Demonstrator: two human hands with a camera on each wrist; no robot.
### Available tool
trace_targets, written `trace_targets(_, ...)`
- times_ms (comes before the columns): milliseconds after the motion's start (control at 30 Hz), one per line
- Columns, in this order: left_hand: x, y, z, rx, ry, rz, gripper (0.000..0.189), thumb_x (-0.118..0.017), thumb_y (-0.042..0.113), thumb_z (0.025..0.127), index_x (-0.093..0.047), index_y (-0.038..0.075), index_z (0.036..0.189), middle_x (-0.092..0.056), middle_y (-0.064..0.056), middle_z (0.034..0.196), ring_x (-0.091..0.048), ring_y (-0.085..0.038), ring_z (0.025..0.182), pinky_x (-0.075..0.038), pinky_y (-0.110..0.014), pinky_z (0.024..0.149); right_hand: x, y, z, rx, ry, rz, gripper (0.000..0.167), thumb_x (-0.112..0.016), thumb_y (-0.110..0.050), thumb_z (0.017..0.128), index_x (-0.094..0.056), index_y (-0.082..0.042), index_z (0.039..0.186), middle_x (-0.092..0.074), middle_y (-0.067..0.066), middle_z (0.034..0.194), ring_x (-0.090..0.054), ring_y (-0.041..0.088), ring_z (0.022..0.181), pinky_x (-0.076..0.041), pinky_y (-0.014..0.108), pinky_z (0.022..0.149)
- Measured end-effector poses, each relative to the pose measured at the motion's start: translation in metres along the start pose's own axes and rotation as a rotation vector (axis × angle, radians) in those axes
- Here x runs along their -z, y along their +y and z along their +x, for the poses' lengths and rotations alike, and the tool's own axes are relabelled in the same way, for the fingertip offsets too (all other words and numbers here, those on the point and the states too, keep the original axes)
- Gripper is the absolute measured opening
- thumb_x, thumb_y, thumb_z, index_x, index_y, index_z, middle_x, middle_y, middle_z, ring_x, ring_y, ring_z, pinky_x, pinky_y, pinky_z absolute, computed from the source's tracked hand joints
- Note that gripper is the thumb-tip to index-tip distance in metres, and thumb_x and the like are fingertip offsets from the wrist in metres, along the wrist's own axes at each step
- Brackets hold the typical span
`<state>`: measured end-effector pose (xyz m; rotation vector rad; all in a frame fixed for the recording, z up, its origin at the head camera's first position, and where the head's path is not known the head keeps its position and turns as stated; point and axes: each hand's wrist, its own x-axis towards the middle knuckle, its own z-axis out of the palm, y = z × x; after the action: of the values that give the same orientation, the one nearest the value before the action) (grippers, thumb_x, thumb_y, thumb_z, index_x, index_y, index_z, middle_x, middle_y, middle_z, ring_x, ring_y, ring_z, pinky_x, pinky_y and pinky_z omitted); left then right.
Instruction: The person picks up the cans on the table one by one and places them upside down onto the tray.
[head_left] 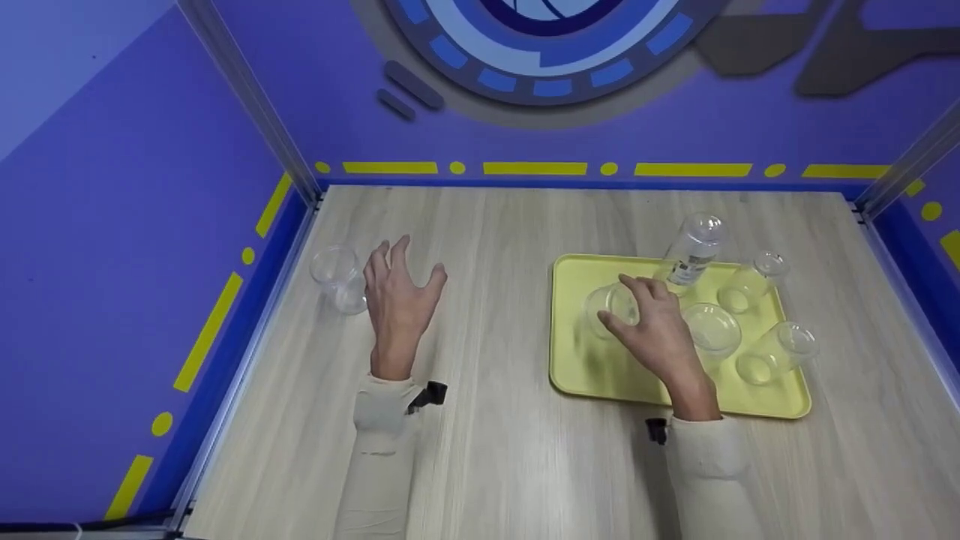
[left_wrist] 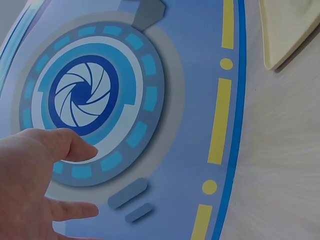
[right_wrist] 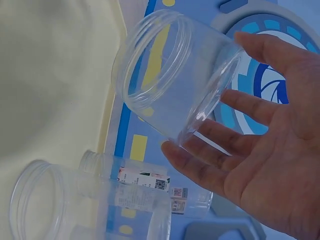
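My right hand (head_left: 656, 326) holds a clear plastic jar (head_left: 609, 311) over the left part of a yellow tray (head_left: 592, 379). In the right wrist view, fingertips and thumb curve round the base of the jar (right_wrist: 170, 65); its threaded mouth points toward the tray and it tilts. Whether its rim touches the tray, I cannot tell. My left hand (head_left: 397, 307) hovers with spread fingers and holds nothing. Just left of it, another clear jar (head_left: 334, 266) stands on the table, partly hidden by the fingers.
On the tray's right half stand several clear containers: a tall labelled one (head_left: 694, 251) at the back, a wide jar (head_left: 712, 330), and narrower jars (head_left: 750, 283) (head_left: 776, 354) near the right edge. Blue panels (head_left: 525, 142) wall the wooden table (head_left: 480, 315) at back and sides.
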<state>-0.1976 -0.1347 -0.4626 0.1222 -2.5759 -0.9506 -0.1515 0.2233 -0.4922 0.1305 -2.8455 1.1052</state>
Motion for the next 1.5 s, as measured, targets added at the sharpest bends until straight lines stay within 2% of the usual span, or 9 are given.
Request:
trace_targets(200,0.004,-0.007,0.006,-0.015,0.021,0.021,0.068,-0.074,0.035,0.093,-0.056,0.003,0.151,-0.044,-0.029,0.154,-0.04,-0.045,0.143,-0.037,-0.057,0.115,-0.002,0.002,0.001,-0.007,-0.019,-0.012,0.069,-0.078,-0.026,0.098,-0.05,0.002,0.154,-0.043,0.035,0.149,-0.041,0.055,0.135,-0.044,0.072,0.099)
trace_targets(367,0.007,-0.014,0.011,-0.002,0.02,0.037,0.069,-0.073,0.036,0.093,-0.055,0.002,0.152,-0.042,-0.03,0.156,-0.037,-0.046,0.145,-0.034,-0.057,0.117,-0.003,0.001,0.003,-0.002,-0.036,-0.027,0.069,-0.079,-0.027,0.097,-0.051,0.003,0.153,-0.045,0.035,0.147,-0.041,0.056,0.135,-0.043,0.072,0.101)
trace_targets(733,0.011,-0.028,0.022,-0.003,0.058,0.093,0.068,-0.073,0.034,0.093,-0.056,0.001,0.15,-0.041,-0.031,0.156,-0.036,-0.047,0.146,-0.031,-0.061,0.118,-0.01,0.007,0.002,0.015,-0.055,-0.065,0.069,-0.081,-0.024,0.094,-0.053,0.005,0.15,-0.048,0.038,0.144,-0.044,0.057,0.132,-0.045,0.072,0.1)
trace_targets(1267,0.01,-0.051,0.041,0.039,0.046,0.148,0.069,-0.071,0.036,0.095,-0.053,0.001,0.152,-0.039,-0.031,0.158,-0.035,-0.046,0.147,-0.03,-0.063,0.117,-0.012,0.01,0.002,0.011,-0.096,-0.106,0.067,-0.081,-0.021,0.092,-0.054,0.006,0.148,-0.051,0.037,0.142,-0.048,0.058,0.128,-0.046,0.07,0.098)
trace_targets(1500,0.008,-0.06,0.048,0.06,0.035,0.171,0.071,-0.071,0.037,0.095,-0.052,0.0,0.153,-0.037,-0.032,0.159,-0.032,-0.047,0.148,-0.029,-0.066,0.116,-0.015,0.016,0.0,0.025,-0.086,-0.125,0.066,-0.082,-0.018,0.09,-0.056,0.007,0.145,-0.052,0.038,0.139,-0.049,0.059,0.125,-0.048,0.07,0.096)
